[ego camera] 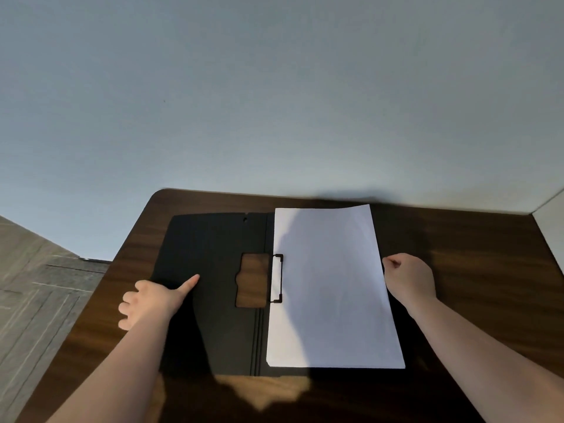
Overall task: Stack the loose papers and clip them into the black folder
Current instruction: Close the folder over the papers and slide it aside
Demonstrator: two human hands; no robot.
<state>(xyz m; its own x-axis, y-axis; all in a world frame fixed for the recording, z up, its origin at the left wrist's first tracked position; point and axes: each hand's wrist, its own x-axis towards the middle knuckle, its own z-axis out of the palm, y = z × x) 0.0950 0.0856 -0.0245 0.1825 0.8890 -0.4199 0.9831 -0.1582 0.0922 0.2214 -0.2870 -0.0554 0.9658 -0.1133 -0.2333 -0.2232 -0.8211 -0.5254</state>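
The black folder (210,279) lies open and flat on the dark wooden table (476,270). A neat stack of white papers (332,288) covers its right half, with the black clip (277,278) lying over the stack's left edge. A cut-out window in the left cover shows the wood beneath. My left hand (152,299) rests at the folder's left edge, its thumb pressing on the cover and nothing held. At the stack's right edge sits my right hand (409,277), fingers curled; whether it pinches the sheets I cannot tell.
The table stands against a plain grey wall (274,102). A white panel (552,230) rises at the far right corner. Grey wood-pattern floor (33,285) lies to the left of the table's rounded corner.
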